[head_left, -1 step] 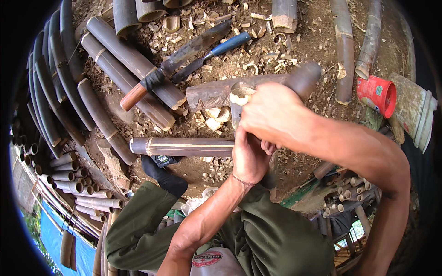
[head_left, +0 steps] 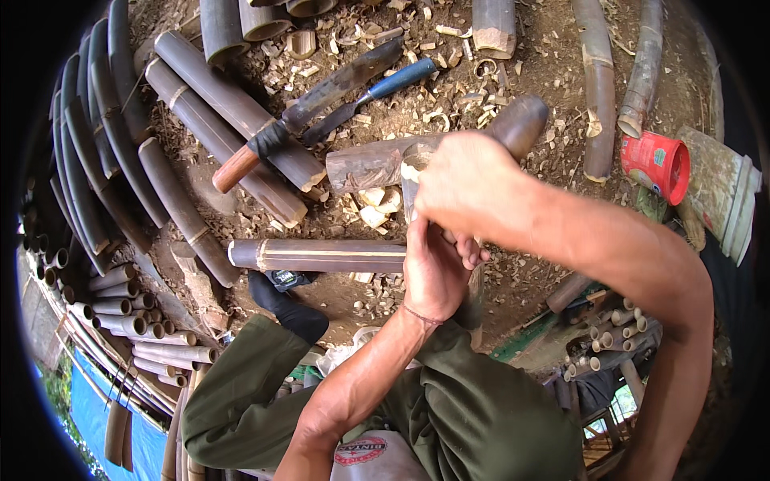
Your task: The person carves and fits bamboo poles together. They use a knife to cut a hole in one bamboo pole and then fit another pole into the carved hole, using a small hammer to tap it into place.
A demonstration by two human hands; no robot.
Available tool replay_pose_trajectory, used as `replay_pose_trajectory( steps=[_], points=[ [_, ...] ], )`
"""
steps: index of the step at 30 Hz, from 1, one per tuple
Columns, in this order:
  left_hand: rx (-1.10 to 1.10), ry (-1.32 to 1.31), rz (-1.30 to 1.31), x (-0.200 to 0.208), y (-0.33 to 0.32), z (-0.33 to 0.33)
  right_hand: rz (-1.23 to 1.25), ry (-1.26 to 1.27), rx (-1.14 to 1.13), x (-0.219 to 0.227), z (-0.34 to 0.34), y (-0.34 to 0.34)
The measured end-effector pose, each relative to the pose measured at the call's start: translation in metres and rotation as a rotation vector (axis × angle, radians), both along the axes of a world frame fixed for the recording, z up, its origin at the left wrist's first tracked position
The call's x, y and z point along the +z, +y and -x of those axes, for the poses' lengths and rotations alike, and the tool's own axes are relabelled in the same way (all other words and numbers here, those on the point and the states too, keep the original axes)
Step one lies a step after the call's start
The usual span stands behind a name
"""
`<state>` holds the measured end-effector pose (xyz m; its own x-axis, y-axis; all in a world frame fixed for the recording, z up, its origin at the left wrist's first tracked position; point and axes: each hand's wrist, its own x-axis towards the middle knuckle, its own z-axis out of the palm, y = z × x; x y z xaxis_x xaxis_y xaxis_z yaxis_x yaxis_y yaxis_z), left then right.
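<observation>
My right hand (head_left: pixel 473 180) is closed around a dark, round-ended wooden piece (head_left: pixel 521 124), which sticks out past the fist toward the upper right. Its other end is hidden by the hand. Just below, my left hand (head_left: pixel 439 264) is wrapped around an upright bamboo tube (head_left: pixel 410 192), whose cut, pale-rimmed mouth opens beside my right fist. Behind the tube lies a thick length of bamboo (head_left: pixel 365 167). A long bamboo piece (head_left: pixel 329 256) with a pale stripe extends left from my left wrist.
A wood-handled machete (head_left: pixel 341 84) and a blue-handled knife (head_left: pixel 393 84) lie beyond, near bamboo poles (head_left: pixel 233 144). Shavings litter the dirt. A red tin (head_left: pixel 654 164) and a whitish bucket (head_left: pixel 726 192) stand right; curved bamboo pieces (head_left: pixel 112 104) line the left.
My right hand and the wooden piece have shifted slightly; the piece's round end is a little higher and farther left. My left hand stays around the tube.
</observation>
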<state>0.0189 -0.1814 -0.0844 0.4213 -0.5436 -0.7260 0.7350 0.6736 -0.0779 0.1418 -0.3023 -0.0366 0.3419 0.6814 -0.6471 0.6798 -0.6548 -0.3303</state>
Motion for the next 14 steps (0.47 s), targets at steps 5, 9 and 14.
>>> replay_pose_trajectory(
  steps=[5,9,14],
  points=[
    [-0.631,-0.38,-0.298,0.018,0.026,0.025,-0.047,0.07,-0.42,-0.011,0.059,-0.029],
    [-1.272,-1.047,-0.465,0.045,0.055,0.035,-0.223,0.171,-1.167,-0.009,0.139,-0.028],
    [-2.017,-1.181,-0.657,0.083,0.085,-0.034,-1.317,0.948,-2.169,-0.022,0.185,0.052]
  ],
)
